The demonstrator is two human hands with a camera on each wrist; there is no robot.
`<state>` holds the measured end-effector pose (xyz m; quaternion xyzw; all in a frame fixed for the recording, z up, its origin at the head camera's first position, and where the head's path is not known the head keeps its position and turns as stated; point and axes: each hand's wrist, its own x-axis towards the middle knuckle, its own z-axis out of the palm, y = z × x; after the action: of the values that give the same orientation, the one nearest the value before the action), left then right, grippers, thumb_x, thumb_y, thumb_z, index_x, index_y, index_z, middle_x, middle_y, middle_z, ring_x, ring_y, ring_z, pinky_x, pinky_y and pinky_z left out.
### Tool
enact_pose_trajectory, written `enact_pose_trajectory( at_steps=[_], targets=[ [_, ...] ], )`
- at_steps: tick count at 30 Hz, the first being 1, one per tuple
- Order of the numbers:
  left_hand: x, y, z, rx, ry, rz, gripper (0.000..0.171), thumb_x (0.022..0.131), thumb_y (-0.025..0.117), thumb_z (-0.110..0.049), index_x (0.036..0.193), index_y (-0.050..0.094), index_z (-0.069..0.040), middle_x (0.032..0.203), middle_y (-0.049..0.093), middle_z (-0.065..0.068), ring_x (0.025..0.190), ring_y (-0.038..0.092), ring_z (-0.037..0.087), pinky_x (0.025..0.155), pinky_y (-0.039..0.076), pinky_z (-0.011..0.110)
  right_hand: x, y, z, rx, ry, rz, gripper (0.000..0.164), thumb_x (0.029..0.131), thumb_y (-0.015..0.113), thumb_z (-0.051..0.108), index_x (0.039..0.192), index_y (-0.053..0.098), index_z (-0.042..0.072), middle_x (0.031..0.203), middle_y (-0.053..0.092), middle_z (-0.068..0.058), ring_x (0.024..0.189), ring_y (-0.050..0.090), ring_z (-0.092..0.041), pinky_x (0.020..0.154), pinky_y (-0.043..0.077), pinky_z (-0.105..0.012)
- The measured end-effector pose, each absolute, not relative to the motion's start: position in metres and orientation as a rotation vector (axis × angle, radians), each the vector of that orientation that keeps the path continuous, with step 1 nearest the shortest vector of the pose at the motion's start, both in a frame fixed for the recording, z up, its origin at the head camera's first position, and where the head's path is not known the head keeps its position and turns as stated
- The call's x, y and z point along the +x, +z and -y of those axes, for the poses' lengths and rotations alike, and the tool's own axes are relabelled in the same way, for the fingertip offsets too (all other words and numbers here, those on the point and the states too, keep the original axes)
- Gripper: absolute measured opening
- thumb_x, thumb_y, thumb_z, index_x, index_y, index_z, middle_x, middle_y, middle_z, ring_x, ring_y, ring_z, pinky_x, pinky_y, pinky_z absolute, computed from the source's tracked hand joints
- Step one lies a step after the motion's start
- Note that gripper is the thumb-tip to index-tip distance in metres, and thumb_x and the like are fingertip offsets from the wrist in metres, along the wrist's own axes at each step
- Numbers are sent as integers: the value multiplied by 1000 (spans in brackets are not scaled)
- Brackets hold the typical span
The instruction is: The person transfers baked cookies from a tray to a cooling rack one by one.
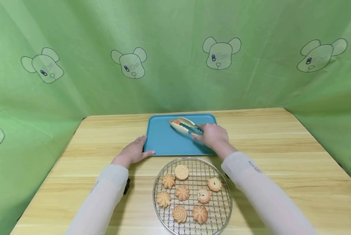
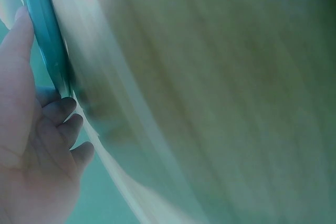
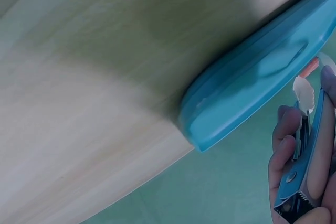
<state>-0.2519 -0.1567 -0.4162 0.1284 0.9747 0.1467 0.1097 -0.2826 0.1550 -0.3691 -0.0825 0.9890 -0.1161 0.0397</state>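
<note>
My right hand (image 1: 215, 134) grips a pair of tongs (image 3: 300, 177) with blue handles and cream scalloped tips. Between the tips is an orange-brown cookie (image 1: 173, 122), over the far middle part of a blue tray (image 1: 163, 140); whether it touches the tray I cannot tell. At the tray's near left corner, my left hand (image 1: 134, 150) holds the edge, its thumb along the front rim and its fingers at the left side. The left wrist view shows these fingers (image 2: 64, 111) curled beside the rim.
In front of the tray stands a round wire cooling rack (image 1: 230, 209) bearing several cookies of different shapes, among them a round dotted one (image 1: 182, 172) and a swirled one (image 1: 179, 214). The wooden table (image 1: 281, 147) ends at a green curtain (image 1: 175, 91) behind and at the sides.
</note>
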Motion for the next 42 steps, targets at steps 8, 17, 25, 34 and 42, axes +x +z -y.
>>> enact_pose_trajectory(
  at_steps=[8, 17, 25, 34, 42],
  targets=[
    [-253, -416, 158, 413, 421, -2872, 89, 93, 53, -53, 149, 16, 6, 153, 20, 22, 141, 18, 35, 114, 17, 44, -274, -371, -170, -308, -352, -3044, 73, 83, 63, 59, 142, 48, 19, 64, 51, -4, 53, 43, -18, 38, 35, -30],
    [-252, -415, 158, 420, 414, -2876, 89, 93, 52, -53, 149, 16, 6, 153, 19, 22, 141, 18, 36, 114, 17, 45, -261, -367, -190, -378, -372, -3039, 77, 80, 63, 63, 141, 50, 17, 85, 65, -11, 59, 51, -20, 40, 39, -31],
    [-250, -415, 157, 412, 427, -2875, 89, 93, 53, -52, 149, 16, 6, 153, 20, 22, 141, 18, 36, 114, 18, 45, -248, -369, -208, -443, -421, -3047, 77, 79, 64, 64, 138, 53, 15, 66, 58, -6, 52, 42, -17, 41, 33, -30],
    [-250, -415, 157, 415, 409, -2875, 89, 93, 52, -53, 149, 16, 6, 153, 20, 22, 141, 18, 36, 114, 18, 45, -238, -371, -230, -523, -458, -3072, 73, 78, 67, 62, 135, 57, 17, 66, 58, -3, 52, 42, -16, 44, 34, -30],
    [-251, -415, 156, 417, 412, -2875, 89, 93, 53, -53, 149, 16, 6, 153, 20, 21, 141, 18, 35, 114, 18, 46, -227, -367, -248, -592, -522, -3065, 68, 77, 73, 54, 131, 60, 14, 52, 42, 3, 45, 31, -11, 41, 30, -28]
  ],
)
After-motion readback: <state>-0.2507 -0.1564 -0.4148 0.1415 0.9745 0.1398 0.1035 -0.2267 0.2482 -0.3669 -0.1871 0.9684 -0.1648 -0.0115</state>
